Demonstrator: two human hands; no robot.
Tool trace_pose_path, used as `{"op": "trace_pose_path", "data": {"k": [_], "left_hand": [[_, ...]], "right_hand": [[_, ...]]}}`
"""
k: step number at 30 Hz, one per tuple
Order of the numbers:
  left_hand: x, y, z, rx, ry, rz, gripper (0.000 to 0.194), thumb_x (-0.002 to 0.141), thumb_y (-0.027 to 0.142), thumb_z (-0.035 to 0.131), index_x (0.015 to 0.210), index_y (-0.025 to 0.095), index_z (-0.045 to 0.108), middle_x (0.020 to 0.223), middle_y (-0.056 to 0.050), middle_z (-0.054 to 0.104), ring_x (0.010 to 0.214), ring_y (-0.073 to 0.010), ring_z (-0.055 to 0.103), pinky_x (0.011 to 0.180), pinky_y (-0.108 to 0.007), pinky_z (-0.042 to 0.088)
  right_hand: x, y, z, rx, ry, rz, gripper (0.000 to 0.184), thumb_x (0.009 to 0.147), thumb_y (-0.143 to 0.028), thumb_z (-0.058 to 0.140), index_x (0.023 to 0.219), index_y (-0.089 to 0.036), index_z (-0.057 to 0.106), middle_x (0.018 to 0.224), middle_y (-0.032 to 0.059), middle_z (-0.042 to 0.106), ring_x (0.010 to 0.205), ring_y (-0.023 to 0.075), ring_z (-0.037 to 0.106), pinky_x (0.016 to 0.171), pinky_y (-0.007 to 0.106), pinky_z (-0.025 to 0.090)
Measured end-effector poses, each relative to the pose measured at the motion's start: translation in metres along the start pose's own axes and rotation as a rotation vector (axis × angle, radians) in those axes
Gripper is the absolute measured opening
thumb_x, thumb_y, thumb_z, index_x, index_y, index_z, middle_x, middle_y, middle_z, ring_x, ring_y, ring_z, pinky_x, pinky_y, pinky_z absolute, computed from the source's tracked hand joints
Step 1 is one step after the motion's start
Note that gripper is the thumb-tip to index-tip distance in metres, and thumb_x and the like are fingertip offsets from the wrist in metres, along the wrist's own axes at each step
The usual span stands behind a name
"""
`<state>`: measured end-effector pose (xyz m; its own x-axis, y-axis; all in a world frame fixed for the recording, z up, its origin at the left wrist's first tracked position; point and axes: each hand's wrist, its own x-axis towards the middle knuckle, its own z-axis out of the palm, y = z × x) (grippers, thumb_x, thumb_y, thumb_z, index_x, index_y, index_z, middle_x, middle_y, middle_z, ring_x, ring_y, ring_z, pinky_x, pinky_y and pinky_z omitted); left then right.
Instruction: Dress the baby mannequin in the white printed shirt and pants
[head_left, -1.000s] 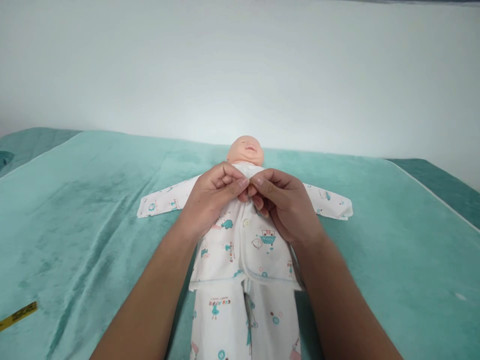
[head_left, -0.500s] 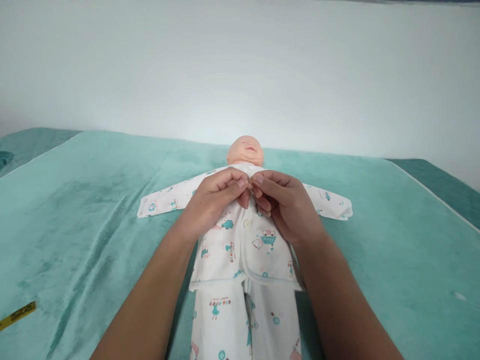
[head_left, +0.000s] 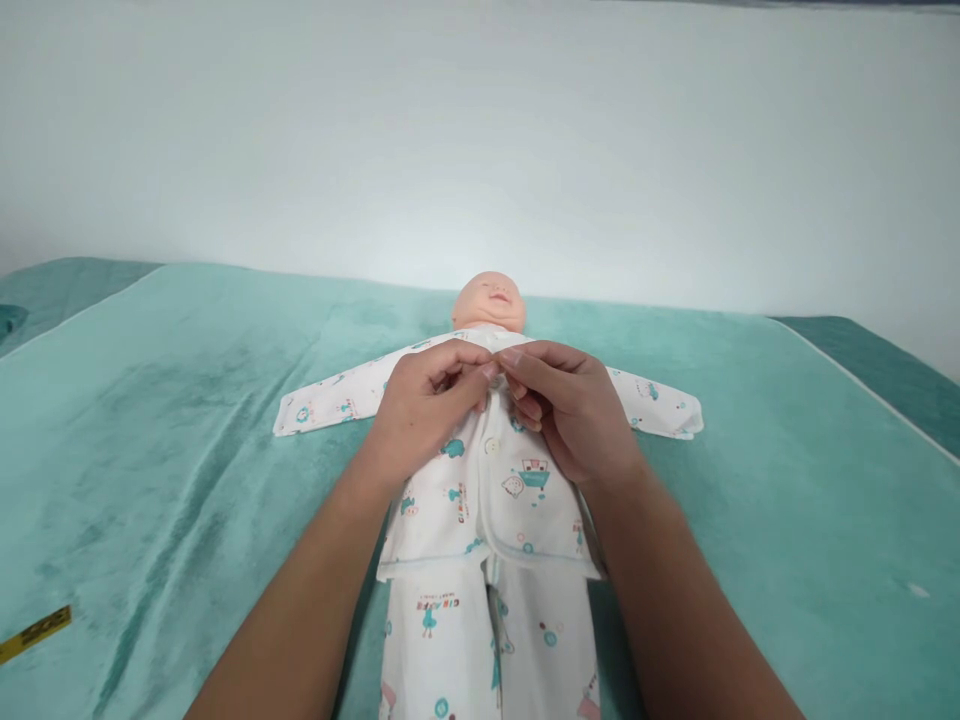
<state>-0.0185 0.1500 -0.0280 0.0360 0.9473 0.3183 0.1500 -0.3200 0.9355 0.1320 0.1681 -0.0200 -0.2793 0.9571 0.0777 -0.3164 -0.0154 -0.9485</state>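
A baby doll [head_left: 491, 300] lies on its back, head away from me, in a white printed jacket [head_left: 450, 530] and matching trousers [head_left: 435, 640]. Over the doll's chest, my left hand [head_left: 435, 395] pinches the jacket's front edge between thumb and fingers. My right hand [head_left: 566, 395] is closed on the other side of the same front opening, its fingertips meeting those of the left. What lies between the fingertips is mostly hidden. Below the hands, a pale button [head_left: 491, 446] shows on the jacket front. Both sleeves are stretched out sideways.
A green plush blanket [head_left: 187, 420] with a few creases spreads under the doll. Behind it rises a white wall [head_left: 480, 130]. At the lower left lies a yellow strip with dark markings [head_left: 36, 633].
My left fingers have shifted slightly, the index finger now stretched straighter toward the right fingertips. The right hand keeps nearly the same pinch. Doll and clothes look unchanged.
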Motion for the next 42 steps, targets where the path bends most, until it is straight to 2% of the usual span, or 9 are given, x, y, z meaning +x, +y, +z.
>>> {"op": "trace_pose_path", "data": {"k": [7, 11, 14, 17, 19, 21, 26, 35, 42], "left_hand": [[-0.001, -0.001, 0.001, 0.081, 0.065, 0.054, 0.013, 0.085, 0.022, 0.058, 0.075, 0.020, 0.066, 0.060, 0.003, 0.059, 0.058, -0.0117, 0.052, 0.057, -0.025, 0.039], [0.002, -0.005, -0.001, 0.045, 0.188, 0.088, 0.014, 0.087, 0.023, 0.055, 0.080, 0.021, 0.067, 0.065, 0.002, 0.063, 0.066, -0.0137, 0.058, 0.068, -0.026, 0.046], [0.005, -0.008, -0.003, 0.113, 0.187, 0.148, 0.017, 0.091, 0.029, 0.053, 0.092, 0.023, 0.070, 0.093, -0.002, 0.071, 0.090, -0.0172, 0.063, 0.085, -0.030, 0.048], [0.009, -0.010, -0.003, 0.205, -0.006, 0.243, 0.027, 0.094, 0.031, 0.050, 0.111, 0.027, 0.069, 0.132, -0.003, 0.062, 0.125, -0.0209, 0.053, 0.109, -0.036, 0.037], [0.011, -0.011, -0.002, 0.263, -0.126, 0.255, 0.032, 0.097, 0.032, 0.045, 0.118, 0.027, 0.067, 0.140, -0.003, 0.057, 0.134, -0.0212, 0.046, 0.115, -0.039, 0.030], [0.012, -0.013, -0.001, 0.317, -0.172, 0.233, 0.035, 0.098, 0.033, 0.041, 0.121, 0.027, 0.066, 0.139, -0.003, 0.058, 0.136, -0.0213, 0.045, 0.117, -0.041, 0.029], [0.012, -0.019, -0.001, 0.409, -0.096, 0.203, 0.038, 0.098, 0.036, 0.041, 0.128, 0.024, 0.061, 0.141, -0.005, 0.056, 0.135, -0.0216, 0.045, 0.116, -0.043, 0.030], [0.013, -0.023, -0.001, 0.468, -0.010, 0.146, 0.038, 0.097, 0.034, 0.042, 0.128, 0.021, 0.059, 0.139, -0.008, 0.056, 0.132, -0.0232, 0.047, 0.112, -0.044, 0.035], [0.013, -0.023, 0.000, 0.545, -0.018, 0.149, 0.037, 0.099, 0.030, 0.037, 0.126, 0.024, 0.062, 0.141, -0.003, 0.055, 0.134, -0.0185, 0.045, 0.114, -0.040, 0.034]], "right_hand": [[-0.001, 0.000, -0.001, 0.010, -0.008, 0.004, 0.021, 0.074, -0.033, 0.078, 0.067, -0.018, 0.066, 0.054, -0.0048, 0.049, 0.045, 0.0052, 0.038, 0.042, 0.022, 0.030], [0.001, 0.002, -0.001, 0.043, 0.079, -0.059, 0.017, 0.078, -0.034, 0.073, 0.072, -0.020, 0.066, 0.064, -0.0034, 0.055, 0.051, 0.0068, 0.044, 0.046, 0.022, 0.036], [0.004, 0.007, -0.004, -0.049, 0.234, -0.187, 0.014, 0.081, -0.036, 0.068, 0.078, -0.023, 0.067, 0.082, -0.0005, 0.065, 0.071, 0.0107, 0.057, 0.062, 0.024, 0.047], [0.008, 0.014, -0.010, -0.294, 0.324, -0.271, 0.014, 0.084, -0.034, 0.064, 0.093, -0.025, 0.071, 0.102, 0.0013, 0.069, 0.096, 0.0163, 0.062, 0.086, 0.032, 0.049], [0.012, 0.017, -0.014, -0.470, 0.285, -0.249, 0.022, 0.085, -0.031, 0.061, 0.103, -0.027, 0.072, 0.111, 0.0016, 0.070, 0.106, 0.0193, 0.061, 0.097, 0.037, 0.045], [0.014, 0.018, -0.016, -0.585, 0.212, -0.212, 0.027, 0.085, -0.027, 0.058, 0.109, -0.028, 0.071, 0.116, 0.0010, 0.069, 0.111, 0.0209, 0.059, 0.101, 0.039, 0.041], [0.017, 0.018, -0.017, -0.636, 0.128, -0.232, 0.030, 0.088, -0.025, 0.053, 0.111, -0.030, 0.071, 0.123, -0.0008, 0.067, 0.116, 0.0221, 0.058, 0.101, 0.039, 0.042], [0.016, 0.024, -0.018, -0.743, 0.171, -0.330, 0.024, 0.089, -0.025, 0.052, 0.104, -0.025, 0.070, 0.124, 0.0029, 0.065, 0.118, 0.0205, 0.056, 0.106, 0.039, 0.038], [0.016, 0.024, -0.020, -0.885, 0.121, -0.348, 0.028, 0.093, -0.029, 0.047, 0.110, -0.026, 0.069, 0.129, 0.0039, 0.062, 0.125, 0.0223, 0.051, 0.108, 0.043, 0.038]]}}
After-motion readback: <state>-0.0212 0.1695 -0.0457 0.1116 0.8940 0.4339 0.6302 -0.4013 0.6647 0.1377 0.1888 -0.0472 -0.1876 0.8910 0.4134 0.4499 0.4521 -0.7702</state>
